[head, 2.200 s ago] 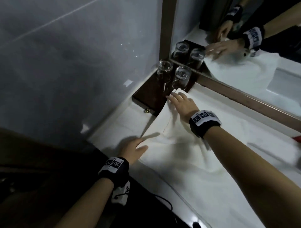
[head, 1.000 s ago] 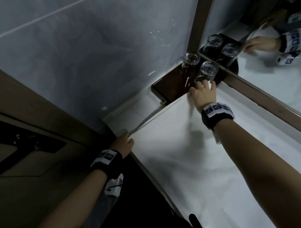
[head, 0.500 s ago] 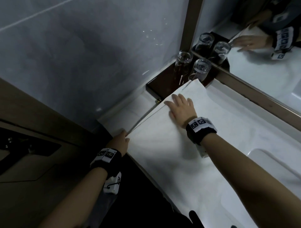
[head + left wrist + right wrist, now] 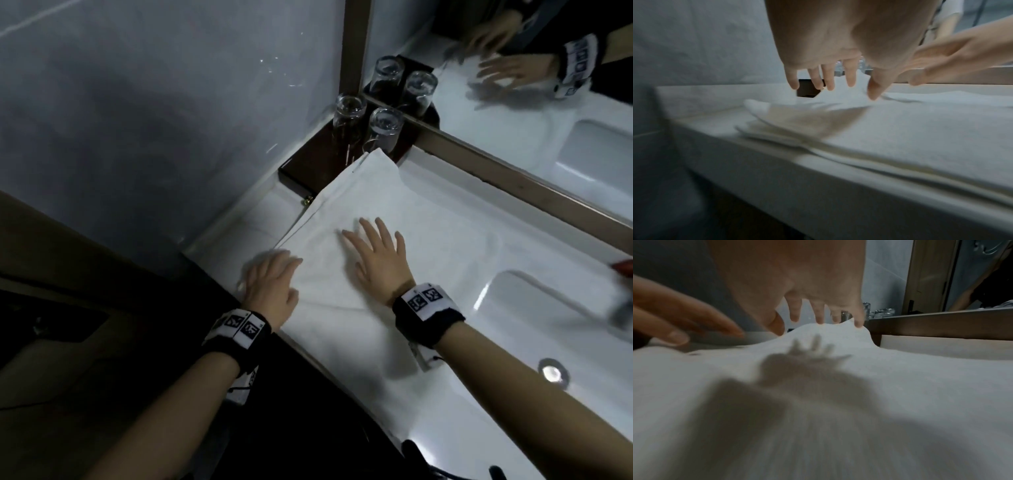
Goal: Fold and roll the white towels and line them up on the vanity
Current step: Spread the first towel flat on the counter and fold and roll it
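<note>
On the bench (image 4: 236, 222), head view: white towel (image 4: 394, 219) lies folded flat, far corner just beside the glasses (image 4: 383, 126) on the dark tray (image 4: 308, 164). Smooth outward from the centre and square the offset left edges before rolling. Right hand (image 4: 376, 263) – fingers spread, flat on the cloth. Left hand (image 4: 270, 291) on the near-left edge. Left wrist view: fingers (image 4: 828, 78) straight, holding nothing. Right wrist view: blurred, fingers (image 4: 819, 316) splayed, probably skimming the towel.
</note>
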The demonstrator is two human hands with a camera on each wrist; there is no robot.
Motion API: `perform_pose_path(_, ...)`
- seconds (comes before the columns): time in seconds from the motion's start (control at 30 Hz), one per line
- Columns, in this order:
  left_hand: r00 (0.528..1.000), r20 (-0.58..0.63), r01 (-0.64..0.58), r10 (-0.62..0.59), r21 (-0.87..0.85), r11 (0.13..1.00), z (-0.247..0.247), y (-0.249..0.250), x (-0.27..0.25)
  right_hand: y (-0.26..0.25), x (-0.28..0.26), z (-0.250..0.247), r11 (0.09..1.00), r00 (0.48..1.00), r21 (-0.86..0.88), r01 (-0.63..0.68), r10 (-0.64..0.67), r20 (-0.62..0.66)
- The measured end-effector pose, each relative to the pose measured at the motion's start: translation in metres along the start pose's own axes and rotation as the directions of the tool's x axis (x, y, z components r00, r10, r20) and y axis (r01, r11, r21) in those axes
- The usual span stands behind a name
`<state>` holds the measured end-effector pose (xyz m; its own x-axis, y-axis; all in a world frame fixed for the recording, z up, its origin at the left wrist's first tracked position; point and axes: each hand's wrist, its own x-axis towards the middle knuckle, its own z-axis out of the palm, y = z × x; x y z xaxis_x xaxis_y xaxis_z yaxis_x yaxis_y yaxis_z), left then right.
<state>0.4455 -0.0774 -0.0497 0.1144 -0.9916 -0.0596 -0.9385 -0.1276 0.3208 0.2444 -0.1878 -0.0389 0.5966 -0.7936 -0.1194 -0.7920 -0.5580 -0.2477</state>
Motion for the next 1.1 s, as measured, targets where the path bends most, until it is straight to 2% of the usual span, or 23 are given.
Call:
perform_pose_path(0.1,0.974,0.205,-0.105,0.098,0.025,0.994,0.018,0.018,0.0,0.002,-0.043,0.018,0.996,0.992,-0.014,-0.092,0.093,0.091)
perform_pose_path(0.2,0.911,0.41,-0.1,0.052,0.097,0.99,0.037,0.023,-0.004,0.013,-0.085,0.038,0.979,0.967,-0.114,-0.172,0.19,0.171)
perform_pose_path(0.3,0.888,0.459,-0.119,0.024,0.179,0.977,0.043,0.016,-0.005,0.039,-0.114,0.047,0.93,0.916,-0.2,-0.309,0.348,0.201)
perform_pose_path(0.4,0.874,0.486,-0.132,0.017,0.204,0.97,0.043,0.011,-0.002,0.06,-0.124,0.04,0.838,0.818,-0.169,-0.519,0.544,0.187)
perform_pose_path(0.47,0.867,0.498,-0.149,0.026,0.209,0.967,0.045,0.009,-0.003,0.062,-0.13,0.034,0.787,0.769,-0.184,-0.589,0.615,0.172)
perform_pose_path(0.53,0.864,0.502,-0.178,0.049,0.213,0.961,0.047,0.008,-0.003,0.05,-0.14,0.034,0.801,0.791,-0.149,-0.58,0.598,0.131)
perform_pose_path(0.6,0.863,0.501,-0.202,0.066,0.222,0.954,0.049,0.006,-0.003,0.024,-0.15,0.043,0.862,0.857,-0.08,-0.501,0.507,0.09)
perform_pose_path(0.67,0.862,0.498,-0.235,0.097,0.223,0.946,0.05,0.004,-0.003,-0.01,-0.156,0.058,0.906,0.901,-0.026,-0.423,0.424,0.089)
perform_pose_path(0.77,0.846,0.461,-0.386,0.267,0.187,0.903,0.047,0.0,-0.006,-0.052,-0.153,0.079,0.893,0.89,0.011,-0.45,0.447,0.091)
perform_pose_path(0.87,0.756,0.445,-0.588,0.48,0.139,0.797,0.043,-0.009,-0.014,-0.075,-0.151,0.088,0.852,0.853,0.028,-0.522,0.522,0.023)
perform_pose_path(0.93,0.705,0.463,-0.651,0.537,0.122,0.749,0.042,-0.019,-0.018,-0.087,-0.155,0.096,0.851,0.852,0.03,-0.524,0.524,0.018)
perform_pose_path(1.1,0.638,0.516,-0.741,0.572,0.208,0.639,0.043,-0.044,-0.014,-0.091,-0.181,0.111,0.868,0.865,-0.085,-0.49,0.496,0.079)
